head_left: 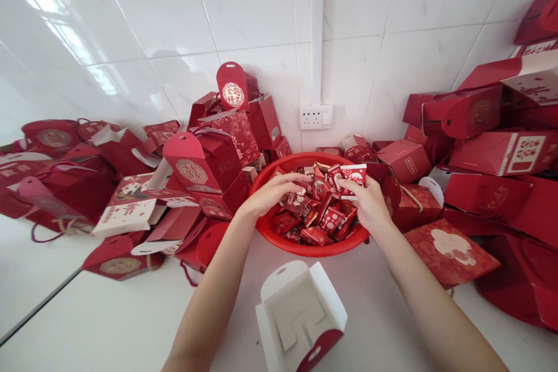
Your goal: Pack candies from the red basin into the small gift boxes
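Observation:
A round red plastic basket (311, 250) full of small wrapped sweets (331, 220) stands in front of me, close to the wall. My right hand (371, 200) is over its right side, pinching a red and white sweet packet (354, 179) between thumb and fingers. Over the left side, the fingers of my left hand (275, 190) curl around a dark red sweet packet (297, 200); the thumb is mostly hidden. Nearer to me sits an open gift box (300, 311), white inside with a red flap. Its inside shows only the folded cardboard bottom.
Red gift boxes (198, 165) are piled at the left, some with cord handles. More red boxes (488, 145) are stacked high at the right. A wall socket (316, 117) is on the white tiled wall behind the basket. Everything rests on a white tabletop (126, 325).

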